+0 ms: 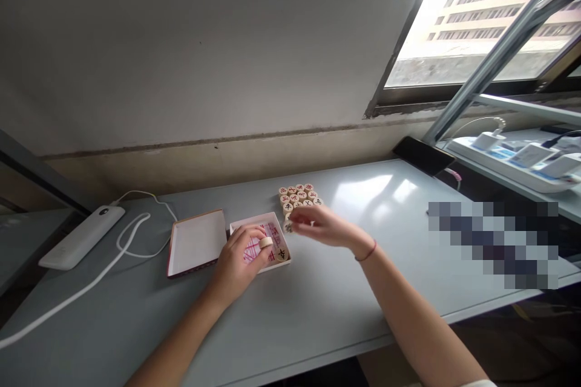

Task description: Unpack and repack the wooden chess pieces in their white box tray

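Note:
Over the open white box [284, 263], my left hand [240, 257] pinches a round wooden chess piece [265, 242] between thumb and fingers. Inside the box lie a sheet with red print [273, 233] and one piece with a dark character [282, 254]. To the right of the box, several round pieces [294, 198] with red and black characters stand in close rows on the grey table [336, 308]. My right hand [318, 224] is at the front of these rows, its fingers bent over a piece [287, 225]; whether it grips anything is hidden.
The box lid [198, 242] lies left of the box, inside up. Farther left are a white power bank [84, 237] and a white cable [97, 278]. A phone [422, 156] leans at the back right, near a power strip [512, 163]. A blurred patch covers the right side.

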### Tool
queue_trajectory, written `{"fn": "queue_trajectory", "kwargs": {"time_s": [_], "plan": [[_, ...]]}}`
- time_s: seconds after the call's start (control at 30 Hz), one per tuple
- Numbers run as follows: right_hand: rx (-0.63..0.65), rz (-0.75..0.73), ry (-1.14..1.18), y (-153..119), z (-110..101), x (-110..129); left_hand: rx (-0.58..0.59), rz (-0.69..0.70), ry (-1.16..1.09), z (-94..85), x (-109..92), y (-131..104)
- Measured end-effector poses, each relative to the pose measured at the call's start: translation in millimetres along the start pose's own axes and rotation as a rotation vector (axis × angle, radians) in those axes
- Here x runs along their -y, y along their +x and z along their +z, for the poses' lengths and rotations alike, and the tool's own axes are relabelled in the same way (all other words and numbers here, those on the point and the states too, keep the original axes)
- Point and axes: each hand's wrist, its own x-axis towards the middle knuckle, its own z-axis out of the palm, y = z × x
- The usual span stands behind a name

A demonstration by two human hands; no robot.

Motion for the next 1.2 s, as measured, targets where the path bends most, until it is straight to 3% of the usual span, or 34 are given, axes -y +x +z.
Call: {"fn": "queue_trajectory", "kwargs": {"time_s": [0.07, 0.17, 0.37, 0.53, 0.63, 0.77, 0.87, 1.03, 1.2], "plan": [[-0.07, 0.14, -0.075, -4.2, -16.3, -15.0, -0.021, -0.042, -0.016, -0.2, 2.6, -0.1], [-0.02, 0.337, -0.117, -8.7, -31.7, -37.2, -0.047, -0.051, -0.044, -0.8, 5.3, 0.5], [0.014, 0.468, -0.127, -5.8, -27.9, -53.0, -0.068, -0.007, -0.015, 0.4, 5.9, 1.4], [-0.044, 0.47, -0.268, -4.0, -24.2, -46.4, -0.015, -0.035, -0.013, 1.7, 4.8, -0.7], [-0.06, 0.333, -0.256, -2.5, -16.3, -31.6, 0.038, -0.018, -0.001, 2.0, -0.1, -2.2], [0.083, 0.06, -0.057, 0.4, 5.0, -2.4, 0.051, 0.027, -0.006, 4.7, -4.2, -4.5], [0.197, -0.029, 0.095, 2.1, 19.6, 13.5, 0.027, 0.068, -0.015, 7.7, -2.0, -5.9], [0.191, -0.019, 0.174, 2.4, 17.4, 13.3, 0.052, 0.07, 0.033, 10.1, 2.0, -5.8], [-0.021, 0.204, 0.102, -4.4, -16.8, -15.4, 0.17, 0.065, 0.153, 10.4, 4.9, -6.2]]}}
